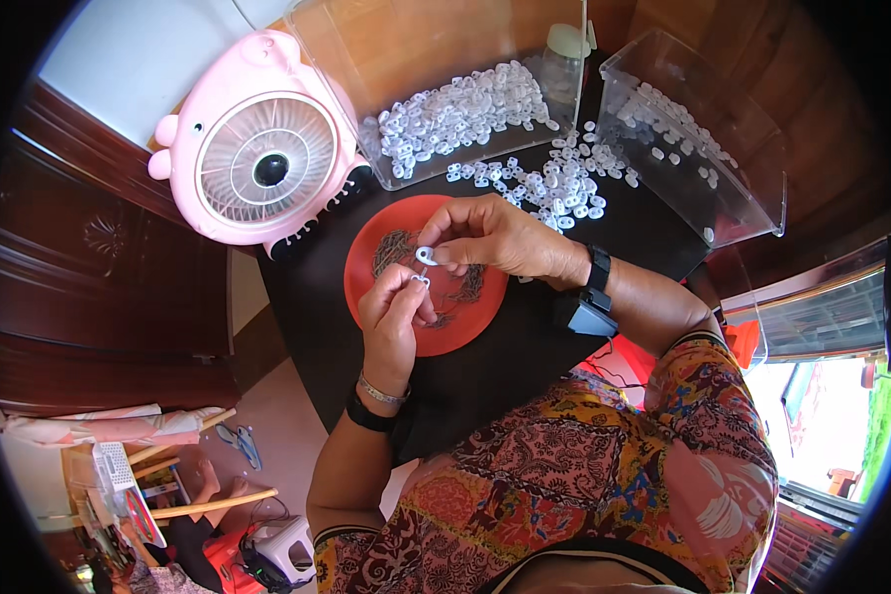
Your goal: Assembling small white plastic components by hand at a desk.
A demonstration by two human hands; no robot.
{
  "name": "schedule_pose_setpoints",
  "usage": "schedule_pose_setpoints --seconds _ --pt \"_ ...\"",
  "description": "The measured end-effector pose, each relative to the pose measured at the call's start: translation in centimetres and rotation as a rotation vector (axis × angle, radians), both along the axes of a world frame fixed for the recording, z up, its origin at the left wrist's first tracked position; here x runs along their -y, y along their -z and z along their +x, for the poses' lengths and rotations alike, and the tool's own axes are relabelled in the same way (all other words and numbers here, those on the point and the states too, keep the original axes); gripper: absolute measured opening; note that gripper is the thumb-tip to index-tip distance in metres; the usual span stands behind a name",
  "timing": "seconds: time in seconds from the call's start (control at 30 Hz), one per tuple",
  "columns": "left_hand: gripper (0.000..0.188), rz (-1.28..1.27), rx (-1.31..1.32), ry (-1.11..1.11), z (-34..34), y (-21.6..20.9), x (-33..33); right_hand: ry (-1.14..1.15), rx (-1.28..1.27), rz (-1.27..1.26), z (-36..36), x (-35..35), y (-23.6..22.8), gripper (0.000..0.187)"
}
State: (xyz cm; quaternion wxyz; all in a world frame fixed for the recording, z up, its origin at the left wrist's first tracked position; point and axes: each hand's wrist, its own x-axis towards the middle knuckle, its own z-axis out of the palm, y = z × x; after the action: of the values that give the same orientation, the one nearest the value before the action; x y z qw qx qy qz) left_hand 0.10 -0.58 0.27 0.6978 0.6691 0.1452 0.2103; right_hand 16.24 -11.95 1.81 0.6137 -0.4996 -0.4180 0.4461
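Note:
Both hands meet above a round red plate [475, 322] that holds heaps of thin brownish pins or screws [396, 247], too small to tell which. My right hand [505, 238] pinches a small white oval plastic piece with a hole [426, 255] between thumb and fingertips. Just below it, the fingertips of my left hand [391, 312] close on another small white plastic piece [421, 280]. The two pieces are very near each other; a thin link seems to run between them, but I cannot tell whether they are joined.
Beyond the plate stands a clear box [396, 181] holding many white pieces, with more white pieces [569, 188] loose on the black table [312, 302]. Another clear box [752, 213] is at the right. A pink pig-shaped fan [183, 198] stands at the far left.

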Motion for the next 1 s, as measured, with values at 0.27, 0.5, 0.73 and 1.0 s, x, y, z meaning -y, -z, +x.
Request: schedule_pose_setpoints --seconds 0.27,0.5,0.73,1.0 --pt "0.016 0.001 -0.008 -0.004 0.10 0.19 -0.01 -0.002 0.104 0.016 -0.15 0.02 0.11 0.015" --pt "0.017 0.003 -0.027 -0.026 0.14 0.28 0.12 0.027 0.115 0.012 -0.47 0.11 0.17 0.016" --pt "0.018 -0.018 -0.035 -0.050 0.13 0.23 0.31 0.052 0.151 0.074 -0.68 0.13 0.12 0.016" --pt "0.017 -0.014 -0.029 -0.050 0.10 0.37 0.22 0.074 0.218 0.072 -0.76 0.15 0.23 0.015"
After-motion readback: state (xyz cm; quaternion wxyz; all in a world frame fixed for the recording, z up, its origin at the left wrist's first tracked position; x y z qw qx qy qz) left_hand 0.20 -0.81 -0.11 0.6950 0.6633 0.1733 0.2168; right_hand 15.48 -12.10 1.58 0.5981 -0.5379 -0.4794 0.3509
